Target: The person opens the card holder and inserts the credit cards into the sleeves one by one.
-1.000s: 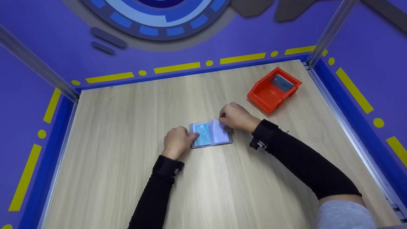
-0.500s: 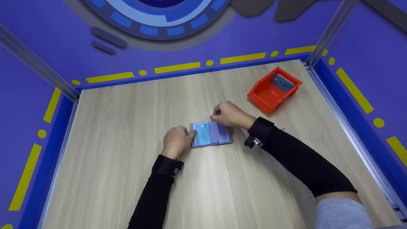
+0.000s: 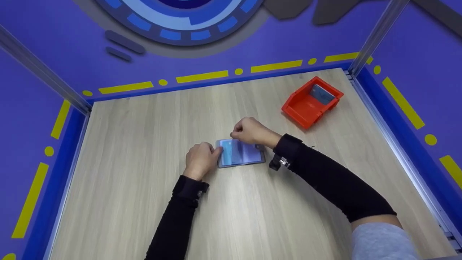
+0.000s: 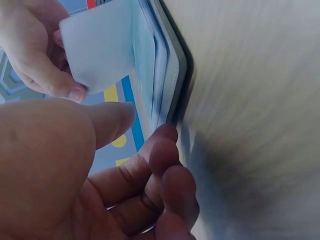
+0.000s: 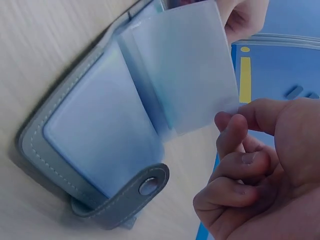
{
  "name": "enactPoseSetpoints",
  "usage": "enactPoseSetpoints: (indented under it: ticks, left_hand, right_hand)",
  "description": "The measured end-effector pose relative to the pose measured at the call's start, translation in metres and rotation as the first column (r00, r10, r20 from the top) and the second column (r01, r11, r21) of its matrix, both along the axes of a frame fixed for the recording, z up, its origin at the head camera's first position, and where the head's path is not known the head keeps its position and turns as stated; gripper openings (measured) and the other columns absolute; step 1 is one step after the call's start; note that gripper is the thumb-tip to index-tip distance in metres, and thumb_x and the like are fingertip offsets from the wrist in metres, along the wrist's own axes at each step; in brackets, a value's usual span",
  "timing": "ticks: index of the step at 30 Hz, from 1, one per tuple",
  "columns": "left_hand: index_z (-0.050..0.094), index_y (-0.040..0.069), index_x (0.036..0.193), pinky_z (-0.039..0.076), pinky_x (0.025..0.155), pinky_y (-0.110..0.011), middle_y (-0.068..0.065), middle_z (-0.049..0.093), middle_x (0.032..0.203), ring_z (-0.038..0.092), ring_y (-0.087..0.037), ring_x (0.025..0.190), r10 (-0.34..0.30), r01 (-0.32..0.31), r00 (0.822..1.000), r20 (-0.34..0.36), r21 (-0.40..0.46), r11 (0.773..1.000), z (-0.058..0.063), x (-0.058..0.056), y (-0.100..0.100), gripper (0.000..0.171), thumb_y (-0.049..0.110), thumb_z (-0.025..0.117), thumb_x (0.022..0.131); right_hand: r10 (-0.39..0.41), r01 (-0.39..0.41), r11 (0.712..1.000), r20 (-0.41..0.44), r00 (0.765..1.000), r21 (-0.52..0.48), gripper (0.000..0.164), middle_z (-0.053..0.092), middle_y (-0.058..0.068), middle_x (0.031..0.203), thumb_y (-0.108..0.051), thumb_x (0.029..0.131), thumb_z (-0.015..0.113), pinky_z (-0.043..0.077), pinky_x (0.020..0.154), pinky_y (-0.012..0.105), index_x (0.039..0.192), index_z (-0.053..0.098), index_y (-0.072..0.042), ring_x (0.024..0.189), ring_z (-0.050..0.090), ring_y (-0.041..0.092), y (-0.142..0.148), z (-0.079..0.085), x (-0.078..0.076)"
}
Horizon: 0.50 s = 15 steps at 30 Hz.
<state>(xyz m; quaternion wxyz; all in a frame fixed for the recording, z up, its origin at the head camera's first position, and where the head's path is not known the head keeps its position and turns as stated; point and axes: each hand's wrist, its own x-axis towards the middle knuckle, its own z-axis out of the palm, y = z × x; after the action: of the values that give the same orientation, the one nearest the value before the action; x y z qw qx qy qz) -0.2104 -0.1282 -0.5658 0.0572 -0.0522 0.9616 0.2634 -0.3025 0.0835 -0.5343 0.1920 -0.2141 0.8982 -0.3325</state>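
Note:
An open card holder (image 3: 254, 154) with a grey stitched cover and clear plastic sleeves lies flat on the table in the head view. My left hand (image 3: 201, 159) holds its left edge, thumb over the sleeves and fingertips right at the cover's edge. By a corner, my right hand (image 3: 249, 130) pinches one translucent sleeve page (image 5: 195, 70) between thumb and index finger. That page stands raised over the left half, partly covering a light blue card (image 3: 226, 151). The cover's snap strap (image 5: 145, 187) sticks out at the right side.
Behind and to the right sits a red plastic bin (image 3: 303, 108) with a grey card-like piece (image 3: 322, 94) leaning inside. Blue-purple panels (image 3: 202, 57) with yellow marks enclose the wooden table (image 3: 151, 126) at the back and sides.
My right hand has moved left, swinging the pinched sleeve page from the right half across toward the left half. The left hand stays nearly in place at the left edge.

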Motion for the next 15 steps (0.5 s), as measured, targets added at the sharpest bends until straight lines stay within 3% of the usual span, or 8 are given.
enactPoseSetpoints:
  ticks: [6, 15]
  left_hand:
    - [0.049, 0.020, 0.063, 0.032, 0.056, -0.034, 0.005, 0.048, 0.064, 0.046, -0.016, 0.059, 0.003, -0.003, 1.000, -0.009, -0.006, 1.000, 0.0002, -0.0004, 0.0003, 0.053, 0.044, 0.070, 0.106]
    - [0.051, 0.020, 0.063, 0.034, 0.056, -0.034, 0.003, 0.051, 0.066, 0.049, -0.018, 0.060, -0.007, 0.007, 1.000, -0.019, -0.009, 1.000, -0.0001, 0.0001, 0.0011, 0.052, 0.043, 0.069, 0.106]
  right_hand:
    - [0.053, -0.053, 0.999, 0.006, 0.999, -0.006, 0.033, 0.051, -0.010, 0.065, -0.025, 0.106, 0.068, 0.033, 0.060, 0.027, 0.082, 0.078, -0.006, 0.063, 0.045, 0.010, -0.0021, -0.0038, 0.0023]
    - [0.067, -0.067, 0.998, 0.015, 0.998, -0.013, 0.032, 0.060, -0.010, 0.069, -0.027, 0.108, 0.067, 0.038, 0.062, 0.026, 0.094, 0.085, -0.005, 0.066, 0.052, 0.009, 0.0045, -0.0047, 0.0035]
